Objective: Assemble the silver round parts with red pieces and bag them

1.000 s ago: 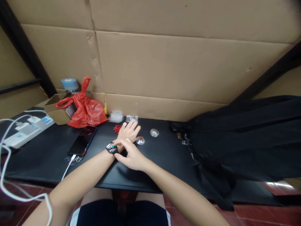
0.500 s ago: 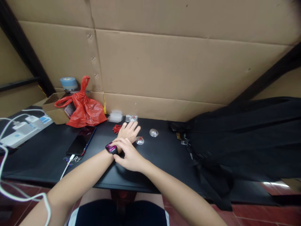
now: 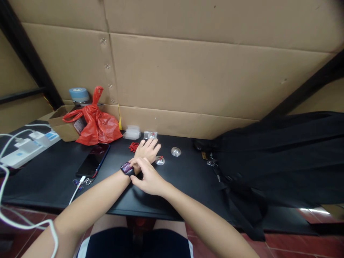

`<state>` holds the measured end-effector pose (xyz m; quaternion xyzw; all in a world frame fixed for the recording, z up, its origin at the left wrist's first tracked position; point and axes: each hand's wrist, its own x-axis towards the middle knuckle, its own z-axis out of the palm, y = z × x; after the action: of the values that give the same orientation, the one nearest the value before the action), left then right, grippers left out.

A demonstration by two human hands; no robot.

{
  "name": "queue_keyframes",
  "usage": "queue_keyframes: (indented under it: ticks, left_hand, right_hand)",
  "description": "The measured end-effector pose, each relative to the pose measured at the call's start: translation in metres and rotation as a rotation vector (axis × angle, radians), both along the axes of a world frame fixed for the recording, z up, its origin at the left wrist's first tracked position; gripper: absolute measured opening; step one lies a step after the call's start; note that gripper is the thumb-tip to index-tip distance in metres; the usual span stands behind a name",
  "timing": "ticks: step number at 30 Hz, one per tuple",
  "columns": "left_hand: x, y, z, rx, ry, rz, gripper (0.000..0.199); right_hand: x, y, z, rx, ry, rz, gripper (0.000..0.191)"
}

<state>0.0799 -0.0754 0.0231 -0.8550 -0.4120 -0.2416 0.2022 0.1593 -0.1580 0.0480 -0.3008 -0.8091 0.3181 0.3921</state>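
On my left wrist is a black smartwatch (image 3: 127,168) with a lit screen. My left hand (image 3: 147,149) lies over the black table with its fingers spread, holding nothing. My right hand (image 3: 147,177) rests across the left wrist, its fingers apart, with fingertips at the watch's screen and edge. Beside the left hand are a bunch of red strings (image 3: 133,147) and a clear round plastic piece (image 3: 160,160) with a bit of red on it. A second clear round piece (image 3: 176,152) lies to the right. Just past my left fingertips is a small clear packet (image 3: 151,135).
A charging phone (image 3: 93,161), red plastic bag (image 3: 99,125), cardboard box (image 3: 63,127), blue-lidded container (image 3: 79,95) and white power strip (image 3: 29,148) are on the left. Clear plastic bags (image 3: 132,132) lie behind. A black backpack (image 3: 282,157) fills the right. Cardboard lines the back.
The fingers of my right hand have shifted slightly on the watch, and its screen shows a different, paler picture. My left hand has hardly moved.
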Motion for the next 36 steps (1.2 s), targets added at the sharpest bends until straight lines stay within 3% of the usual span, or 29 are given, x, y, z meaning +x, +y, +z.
queue_keyframes:
  ticks: [10,16,36]
  left_hand:
    - [0.0008,0.0011,-0.0020,0.064,0.042,0.038,0.028]
    - [0.0006,0.0008,-0.0020,0.043,0.038,0.032,0.029]
    - [-0.0012,-0.0007,0.0002,0.023,0.042,0.036,0.030]
  right_hand:
    - [0.0006,0.0010,0.0016,0.043,-0.046,0.025,0.039]
    - [0.0011,0.0016,0.0014,0.033,-0.016,0.033,0.028]
    - [0.0017,0.0004,-0.0041,0.045,0.021,-0.058,0.033]
